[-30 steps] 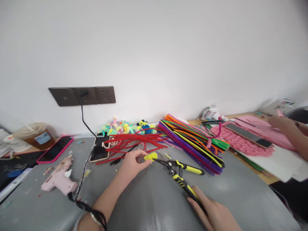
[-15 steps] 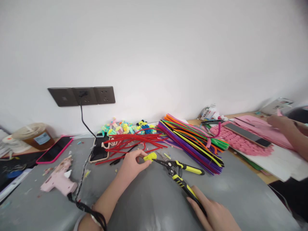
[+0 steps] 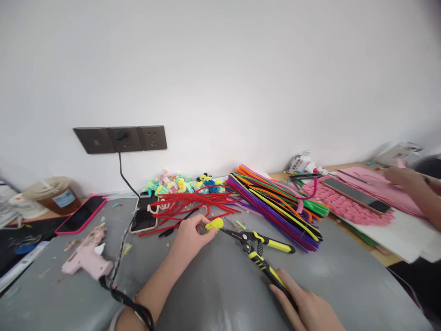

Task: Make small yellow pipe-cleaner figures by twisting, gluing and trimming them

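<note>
Between the thumb and finger of my left hand (image 3: pixel 193 234) is a small yellow fuzzy piece (image 3: pixel 215 224), wound like a coiled pipe cleaner. My right hand (image 3: pixel 305 303) grips one handle of black-and-yellow pliers (image 3: pixel 250 243), whose other handle stands spread apart. The narrow tip of the pliers meets the right side of the yellow piece; whether the jaws pinch it is too small to tell. Just beyond my left hand lie loose red pipe cleaners (image 3: pixel 193 202). To their right is a thick bundle of multicoloured pipe cleaners (image 3: pixel 275 207).
A pink glue gun (image 3: pixel 87 257) with a black cord lies left, near a pink-cased phone (image 3: pixel 81 215) and a lidded drink cup (image 3: pixel 57 195). Small fuzzy figures (image 3: pixel 179 183) line the wall. At right, another person's hand (image 3: pixel 406 177) is over pink sheets (image 3: pixel 365 177).
The view has shifted slightly, so things on the left appear a little further right. My hands, the yellow piece and the pliers keep nearly the same pose.
</note>
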`<state>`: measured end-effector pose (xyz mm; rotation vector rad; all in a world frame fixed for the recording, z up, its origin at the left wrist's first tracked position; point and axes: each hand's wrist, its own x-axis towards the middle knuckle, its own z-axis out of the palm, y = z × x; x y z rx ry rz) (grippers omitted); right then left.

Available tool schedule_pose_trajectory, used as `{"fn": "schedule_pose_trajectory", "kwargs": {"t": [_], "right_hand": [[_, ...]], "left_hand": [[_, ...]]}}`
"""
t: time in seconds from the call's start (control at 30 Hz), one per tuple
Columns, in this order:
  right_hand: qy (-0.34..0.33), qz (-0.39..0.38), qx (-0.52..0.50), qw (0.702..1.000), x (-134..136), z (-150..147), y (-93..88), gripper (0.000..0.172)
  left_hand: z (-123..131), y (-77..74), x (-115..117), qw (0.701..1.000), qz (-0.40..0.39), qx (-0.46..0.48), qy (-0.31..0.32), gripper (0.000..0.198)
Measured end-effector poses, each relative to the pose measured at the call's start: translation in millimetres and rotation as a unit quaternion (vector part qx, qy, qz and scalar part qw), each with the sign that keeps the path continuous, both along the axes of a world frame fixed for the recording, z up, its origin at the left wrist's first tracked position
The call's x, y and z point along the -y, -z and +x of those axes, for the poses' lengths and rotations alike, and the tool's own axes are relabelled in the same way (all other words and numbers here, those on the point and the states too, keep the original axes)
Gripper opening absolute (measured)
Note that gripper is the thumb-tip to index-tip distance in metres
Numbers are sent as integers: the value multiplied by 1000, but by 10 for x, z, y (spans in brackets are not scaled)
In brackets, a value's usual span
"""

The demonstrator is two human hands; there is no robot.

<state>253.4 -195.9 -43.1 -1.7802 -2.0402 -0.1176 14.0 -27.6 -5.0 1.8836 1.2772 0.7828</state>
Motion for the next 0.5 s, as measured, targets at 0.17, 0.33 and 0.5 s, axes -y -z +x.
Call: {"fn": "schedule_pose_trajectory", "kwargs": {"t": [0.17,0.33,0.5], "right_hand": [[1,4,-9,1000,18,6,23,29],[-1,6,-16,1000,35,-36,34,29],[18,-28,-50,998,51,-82,53,30]], "left_hand": [[2,13,4,1000,1,4,0,17],[4,26,6,1000,-5,4,-2,19],[13,-5,10,1000,-15,16,-8,17]]}}
